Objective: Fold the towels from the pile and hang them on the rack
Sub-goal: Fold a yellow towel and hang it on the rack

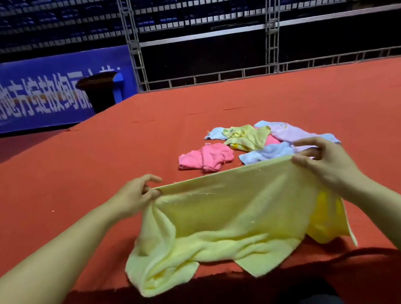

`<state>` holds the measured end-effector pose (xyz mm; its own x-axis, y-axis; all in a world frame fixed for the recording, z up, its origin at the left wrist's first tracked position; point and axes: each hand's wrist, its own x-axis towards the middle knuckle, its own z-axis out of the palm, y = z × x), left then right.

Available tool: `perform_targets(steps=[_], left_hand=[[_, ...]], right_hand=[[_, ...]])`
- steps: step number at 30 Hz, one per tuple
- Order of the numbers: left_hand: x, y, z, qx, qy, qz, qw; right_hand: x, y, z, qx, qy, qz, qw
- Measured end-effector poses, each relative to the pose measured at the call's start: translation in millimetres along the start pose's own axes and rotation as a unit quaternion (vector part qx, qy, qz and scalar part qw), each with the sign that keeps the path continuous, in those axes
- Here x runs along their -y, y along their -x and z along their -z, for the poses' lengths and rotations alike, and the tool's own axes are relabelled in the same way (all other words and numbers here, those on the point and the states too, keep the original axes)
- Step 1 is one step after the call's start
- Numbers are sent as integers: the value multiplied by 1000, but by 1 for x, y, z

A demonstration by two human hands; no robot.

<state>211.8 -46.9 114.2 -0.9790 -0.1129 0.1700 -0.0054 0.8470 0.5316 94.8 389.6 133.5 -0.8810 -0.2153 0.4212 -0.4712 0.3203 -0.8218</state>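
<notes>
The yellow towel (229, 220) is stretched between both hands above the red cloth-covered table (96, 162), its top hem pulled into a nearly straight line running from one hand to the other. The left hand (135, 198) pinches the hem's left corner between thumb and curled fingers, with the cloth bunching into folds just below the grip. The right hand (327, 163) holds the right corner: the hem passes under its thumb and the fingers curl over the far side of the cloth, the index finger raised a little above the others. From that taut upper edge the towel hangs down and sags toward the person, its lower part lying crumpled on the table's near edge, with one corner drooping over it. Beyond the hem, on the table, sits the pile of towels (267, 137), a loose heap of blue, yellow, lilac and pink pieces; a pink towel (205, 157) lies at its left side, just beside the rest. The right hand's fingertips overlap the pile in view.
</notes>
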Motion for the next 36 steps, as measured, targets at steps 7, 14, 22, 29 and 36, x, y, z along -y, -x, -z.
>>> perform_targets(steps=[7,14,22,29,36], left_hand=[[28,-10,-15,-110,-17,8,994],[76,-92,-20,-99,-154,108,977],[160,-195,-65,1,-255,147,956],[198,-214,-70,4,-249,160,955],[152,-152,-50,-151,-131,75,977]], right_hand=[[-35,-14,-4,16,62,-16,998],[-95,-107,-62,89,195,-9,977],[-189,-193,-157,163,290,-24,943],[-211,-197,-167,167,285,-23,944],[-146,-170,-166,173,338,27,925]])
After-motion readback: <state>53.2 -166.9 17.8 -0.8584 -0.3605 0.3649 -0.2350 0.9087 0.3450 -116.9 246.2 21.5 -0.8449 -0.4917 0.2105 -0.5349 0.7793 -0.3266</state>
